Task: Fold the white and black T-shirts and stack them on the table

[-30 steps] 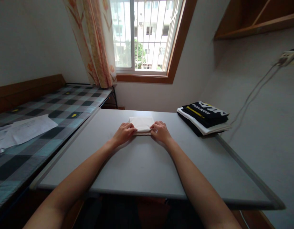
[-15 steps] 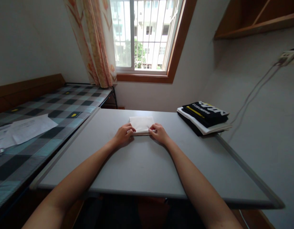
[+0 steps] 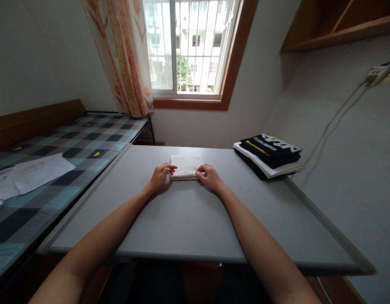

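Note:
A white cloth [image 3: 186, 165], folded into a small flat rectangle, lies on the grey-white table [image 3: 182, 219] in front of me. At its left edge is my left hand [image 3: 161, 175], with fingers loosely bent and apart, the fingertips at or just over the edge and not gripping. My right hand [image 3: 210, 175] pinches the near right corner, thumb and fingers closed on the fabric. A slim darker line shows along the cloth's near edge.
A stack of folded black and white clothes [image 3: 268, 154] sits at the table's far right corner. Left of the table is a bed with a checked mattress [image 3: 87, 158], holding loose papers [image 3: 39, 171]. A curtain [image 3: 127, 63] hangs beside the barred window [image 3: 195, 50].
My left hand has come off the cloth's near left corner and shifted slightly left and away from me, its fingers loosening. My right hand stays at the right corner.

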Available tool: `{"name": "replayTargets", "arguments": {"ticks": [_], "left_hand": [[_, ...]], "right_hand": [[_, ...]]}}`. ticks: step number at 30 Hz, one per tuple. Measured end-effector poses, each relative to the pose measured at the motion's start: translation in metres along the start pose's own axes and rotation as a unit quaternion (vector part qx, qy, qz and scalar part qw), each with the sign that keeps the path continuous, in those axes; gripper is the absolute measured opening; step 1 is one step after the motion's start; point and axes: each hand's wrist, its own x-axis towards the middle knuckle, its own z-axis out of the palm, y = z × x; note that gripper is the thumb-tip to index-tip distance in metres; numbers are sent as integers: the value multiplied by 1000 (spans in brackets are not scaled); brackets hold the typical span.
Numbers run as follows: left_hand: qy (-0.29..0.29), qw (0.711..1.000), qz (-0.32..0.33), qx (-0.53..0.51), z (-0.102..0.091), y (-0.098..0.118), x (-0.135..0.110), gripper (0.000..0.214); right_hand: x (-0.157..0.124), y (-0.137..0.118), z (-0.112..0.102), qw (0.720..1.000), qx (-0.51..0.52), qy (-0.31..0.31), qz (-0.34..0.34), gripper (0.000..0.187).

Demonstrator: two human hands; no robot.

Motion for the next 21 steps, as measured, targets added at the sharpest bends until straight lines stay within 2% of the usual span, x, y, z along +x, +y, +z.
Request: {"name": "replayTargets", "arguments": {"ticks": [6, 13, 21], "left_hand": [[-9, 1000, -18, 12, 1, 3, 0, 37], [0, 998, -32, 49, 0, 5, 0, 28], [5, 998, -38, 49, 1, 4, 1, 29]], "right_hand": [[0, -2, 0, 1000, -4, -3, 6, 10], [0, -3, -1, 1000, -7, -3, 11, 10], [0, -3, -1, 1000, -7, -3, 13, 10]]}}
